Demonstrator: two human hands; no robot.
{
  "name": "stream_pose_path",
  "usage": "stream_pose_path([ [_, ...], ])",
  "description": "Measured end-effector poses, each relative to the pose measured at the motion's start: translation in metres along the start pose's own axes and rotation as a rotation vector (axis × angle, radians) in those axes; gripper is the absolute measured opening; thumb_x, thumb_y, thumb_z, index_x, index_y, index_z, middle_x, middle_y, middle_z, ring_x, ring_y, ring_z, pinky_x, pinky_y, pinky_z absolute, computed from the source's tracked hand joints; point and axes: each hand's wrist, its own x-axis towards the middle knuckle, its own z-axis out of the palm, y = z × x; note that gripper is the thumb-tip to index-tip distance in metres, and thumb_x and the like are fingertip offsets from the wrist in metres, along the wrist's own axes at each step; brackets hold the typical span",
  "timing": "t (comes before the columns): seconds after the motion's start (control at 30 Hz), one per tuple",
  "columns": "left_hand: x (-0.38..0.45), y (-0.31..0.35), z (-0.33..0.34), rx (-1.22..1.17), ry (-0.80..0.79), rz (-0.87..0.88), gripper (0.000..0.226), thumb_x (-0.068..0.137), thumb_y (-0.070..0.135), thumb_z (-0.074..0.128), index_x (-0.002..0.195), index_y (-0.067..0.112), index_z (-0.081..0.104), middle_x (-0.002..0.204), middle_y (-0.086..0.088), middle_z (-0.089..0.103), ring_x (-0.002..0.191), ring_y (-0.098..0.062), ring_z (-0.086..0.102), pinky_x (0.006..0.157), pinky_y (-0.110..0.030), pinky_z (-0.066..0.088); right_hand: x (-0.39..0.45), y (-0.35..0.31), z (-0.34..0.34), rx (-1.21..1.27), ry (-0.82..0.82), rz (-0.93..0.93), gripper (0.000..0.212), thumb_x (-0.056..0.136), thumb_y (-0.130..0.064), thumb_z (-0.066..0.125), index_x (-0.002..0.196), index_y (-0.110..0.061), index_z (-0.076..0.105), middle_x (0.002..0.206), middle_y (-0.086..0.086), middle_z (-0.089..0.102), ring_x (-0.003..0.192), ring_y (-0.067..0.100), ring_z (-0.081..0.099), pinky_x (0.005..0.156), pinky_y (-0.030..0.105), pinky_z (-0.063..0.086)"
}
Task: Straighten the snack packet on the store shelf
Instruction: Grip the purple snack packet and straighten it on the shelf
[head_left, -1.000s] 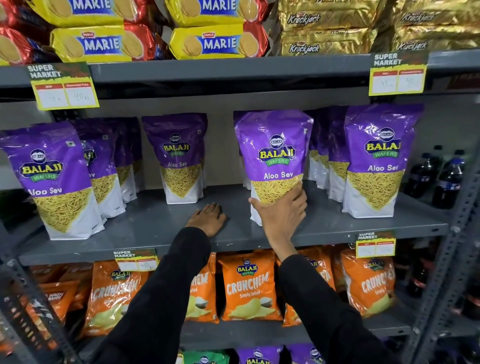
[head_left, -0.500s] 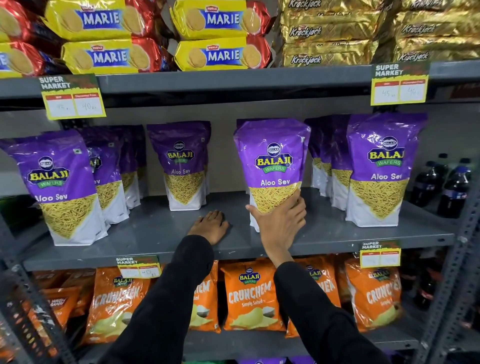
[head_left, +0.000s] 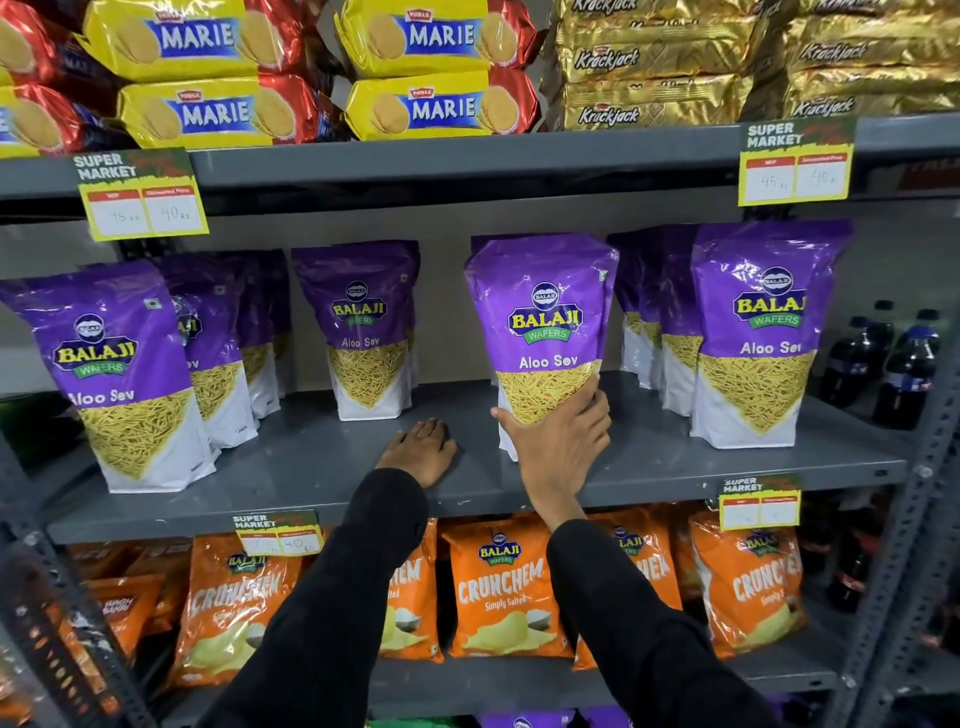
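A purple Balaji Aloo Sev snack packet (head_left: 540, 317) stands upright near the front middle of the grey metal shelf (head_left: 322, 467). My right hand (head_left: 561, 441) wraps around the packet's lower front, thumb on its left side and fingers on its right. My left hand (head_left: 418, 457) rests on the bare shelf to the packet's left, fingers curled down, holding nothing. Both arms wear black sleeves.
More purple Aloo Sev packets (head_left: 763, 332) stand right, left (head_left: 119, 374) and behind (head_left: 363, 332). Dark cola bottles (head_left: 904, 364) sit far right. Marie biscuit packs (head_left: 197, 111) and Krackjack packs (head_left: 649, 62) fill the shelf above, orange Crunchem bags (head_left: 498, 587) the one below. Price tags (head_left: 143, 200) hang on edges.
The view has shifted down a little, so the shelves sit lower in frame. My right hand keeps its grip on the packet; my left hand stays on the shelf.
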Motion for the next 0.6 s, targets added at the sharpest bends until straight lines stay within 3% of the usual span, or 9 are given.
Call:
stream_pose_path([
  [0.33, -0.003, 0.001, -0.002, -0.017, 0.003, 0.002, 0.060, 0.108, 0.040, 0.022, 0.161, 0.013, 0.025, 0.171, -0.006, 0.020, 0.159, -0.021, 0.019, 0.127, -0.041, 0.014, 0.000, 0.002, 0.002, 0.019, -0.018, 0.000, 0.132, 0.053, -0.091, 0.068, 0.148, -0.008, 0.026, 0.139, 0.018, 0.049, 0.124, 0.035, 0.055, 0.096, 0.047, 0.050],
  [0.5, -0.006, 0.000, -0.005, -0.041, 0.000, 0.015, 0.059, 0.108, 0.042, 0.024, 0.159, 0.013, 0.030, 0.170, -0.007, 0.023, 0.158, -0.022, 0.022, 0.126, -0.041, 0.016, -0.004, 0.002, -0.010, 0.098, -0.073, 0.001, 0.142, 0.054, -0.090, 0.068, 0.157, -0.010, 0.013, 0.158, 0.019, 0.030, 0.140, 0.037, 0.040, 0.106, 0.052, 0.043],
  [0.6, -0.012, -0.007, -0.005, -0.108, 0.030, 0.037, 0.060, 0.105, 0.049, 0.031, 0.156, 0.016, 0.036, 0.166, -0.007, 0.031, 0.151, -0.027, 0.035, 0.122, -0.041, 0.025, -0.027, 0.008, -0.020, 0.230, -0.036, -0.095, 0.130, 0.062, -0.080, 0.073, 0.158, -0.014, 0.016, 0.158, 0.014, 0.028, 0.143, 0.033, 0.036, 0.110, 0.051, 0.040],
])
